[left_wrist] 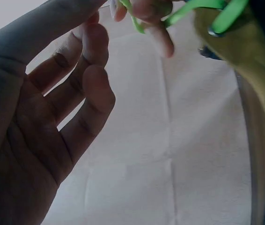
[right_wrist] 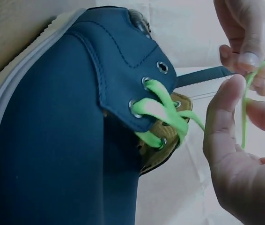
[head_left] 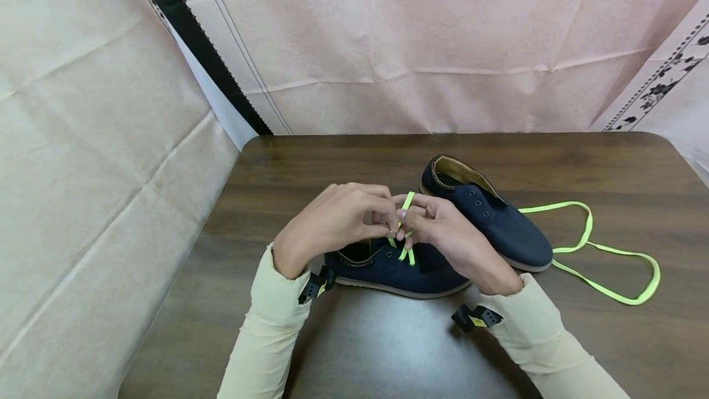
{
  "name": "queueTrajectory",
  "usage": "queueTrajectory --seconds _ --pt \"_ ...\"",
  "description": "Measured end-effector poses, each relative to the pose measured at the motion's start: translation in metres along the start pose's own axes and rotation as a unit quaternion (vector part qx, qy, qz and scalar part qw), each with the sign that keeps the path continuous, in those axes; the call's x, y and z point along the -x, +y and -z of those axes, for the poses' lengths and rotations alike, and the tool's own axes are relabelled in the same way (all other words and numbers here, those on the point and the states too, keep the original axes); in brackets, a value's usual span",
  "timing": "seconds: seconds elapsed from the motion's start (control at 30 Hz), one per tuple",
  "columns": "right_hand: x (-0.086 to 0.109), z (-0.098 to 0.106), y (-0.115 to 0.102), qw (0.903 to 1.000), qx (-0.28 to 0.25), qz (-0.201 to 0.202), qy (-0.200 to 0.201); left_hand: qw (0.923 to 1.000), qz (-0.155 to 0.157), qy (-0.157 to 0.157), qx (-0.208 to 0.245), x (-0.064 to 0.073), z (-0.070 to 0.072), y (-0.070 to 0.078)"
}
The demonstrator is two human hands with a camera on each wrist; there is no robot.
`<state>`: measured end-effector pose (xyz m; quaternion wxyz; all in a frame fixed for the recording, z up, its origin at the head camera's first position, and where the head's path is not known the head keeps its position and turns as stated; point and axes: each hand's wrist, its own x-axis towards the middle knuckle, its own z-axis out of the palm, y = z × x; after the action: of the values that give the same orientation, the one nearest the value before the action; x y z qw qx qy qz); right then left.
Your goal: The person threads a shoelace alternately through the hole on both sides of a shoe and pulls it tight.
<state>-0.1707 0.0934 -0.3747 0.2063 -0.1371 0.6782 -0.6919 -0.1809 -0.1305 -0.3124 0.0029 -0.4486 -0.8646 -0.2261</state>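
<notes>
A navy shoe (head_left: 382, 273) lies side-on on the table, its toe to the right. Bright green shoelace (right_wrist: 158, 110) crosses through its lower eyelets in the right wrist view, while the top eyelet on the near flap looks unthreaded. Above the shoe's opening, my left hand (head_left: 351, 217) pinches the lace's free part between thumb and finger. My right hand (head_left: 448, 229) meets it there, gripping the same lace, whose tip sticks up between the hands. Fingers partly hide the lacing in the head view. In the left wrist view, the left hand's other fingers (left_wrist: 97, 93) are loosely bent.
A second navy shoe (head_left: 498, 226) stands behind and to the right, its visible eyelets unlaced. From beside it a loose green lace (head_left: 587, 226) loops across the brown wooden table (head_left: 221, 325). Pale cloth (head_left: 415, 29) hangs behind the table's far edge.
</notes>
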Motion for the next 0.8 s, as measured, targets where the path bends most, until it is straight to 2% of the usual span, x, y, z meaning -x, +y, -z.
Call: queueTrajectory --seconds 0.33,0.53,0.7,0.8 --pt "0.000 0.001 0.005 0.9996 0.027 0.006 0.003 0.9989 0.019 -0.040 -0.012 -0.007 -0.012 -0.008" --pt "0.001 -0.002 0.004 0.9963 0.066 0.022 0.050 0.9952 0.054 -0.082 0.003 -0.008 -0.011 -0.011" --pt "-0.001 -0.005 0.005 0.9894 0.113 0.042 0.081 0.9938 0.073 -0.069 0.048 0.000 -0.002 -0.012" --pt "-0.003 -0.006 0.006 0.9820 0.156 0.061 0.087 0.9918 0.091 -0.079 0.043 0.006 0.000 -0.011"
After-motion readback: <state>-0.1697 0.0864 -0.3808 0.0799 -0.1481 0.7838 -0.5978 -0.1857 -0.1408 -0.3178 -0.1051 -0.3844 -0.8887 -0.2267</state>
